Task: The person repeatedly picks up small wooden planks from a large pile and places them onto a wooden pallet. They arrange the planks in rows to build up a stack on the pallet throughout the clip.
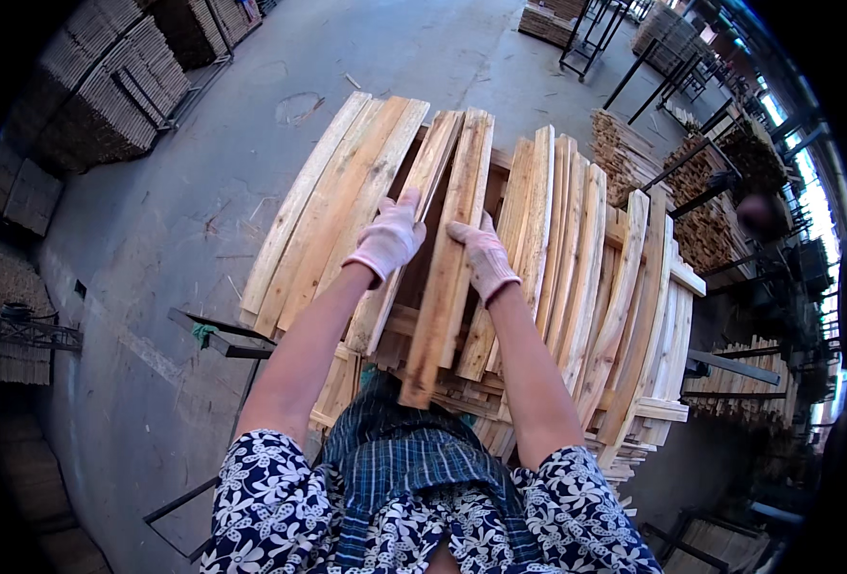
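Note:
Both my hands wear pale pinkish work gloves and are over a stack of wooden planks. My left hand (390, 237) is closed on a narrow plank (433, 153), its fingers lying along the wood. My right hand (486, 256) grips another plank (443, 287) by its right edge, thumb on top. That plank's near end juts out toward my apron, beyond its neighbours. A dark gap shows between the two planks. Three wide planks (342, 206) lie side by side to the left. Several narrower planks (567, 249) lie to the right, some slightly askew.
The stack rests above a dark metal frame (218, 330) with a green tie on its left bar. Crosswise battens (663, 409) stick out at the right. Tall bundles of boards (117, 96) stand at far left; loose wood piles (701, 206) and metal racks (668, 81) are at the right.

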The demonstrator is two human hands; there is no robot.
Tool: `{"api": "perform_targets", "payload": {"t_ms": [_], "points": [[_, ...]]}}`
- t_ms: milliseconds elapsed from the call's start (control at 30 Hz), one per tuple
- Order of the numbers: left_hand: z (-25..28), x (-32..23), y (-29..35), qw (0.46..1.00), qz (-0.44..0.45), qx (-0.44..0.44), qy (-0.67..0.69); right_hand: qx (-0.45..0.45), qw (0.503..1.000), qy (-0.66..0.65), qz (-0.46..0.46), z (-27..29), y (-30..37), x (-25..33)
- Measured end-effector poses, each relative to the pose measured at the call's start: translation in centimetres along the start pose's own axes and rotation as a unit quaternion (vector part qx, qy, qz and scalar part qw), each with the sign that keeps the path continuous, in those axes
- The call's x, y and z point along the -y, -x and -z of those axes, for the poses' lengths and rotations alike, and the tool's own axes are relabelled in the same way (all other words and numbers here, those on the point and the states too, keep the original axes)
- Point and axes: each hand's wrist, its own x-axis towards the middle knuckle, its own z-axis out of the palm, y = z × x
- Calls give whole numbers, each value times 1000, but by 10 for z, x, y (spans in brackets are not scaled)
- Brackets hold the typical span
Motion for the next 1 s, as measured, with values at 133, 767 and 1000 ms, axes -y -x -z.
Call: {"api": "perform_targets", "payload": {"t_ms": [133,767,1000], "points": [[-2,-61,17,982,17,-14,-186,-41,999,21,-3,15,7,4],[-9,-92,65,1000,-2,30,-7,-113,822,535,160,40,27,57],[78,-27,69,984,-118,-63,119,-159,848,506,17,-28,47,49]]}}
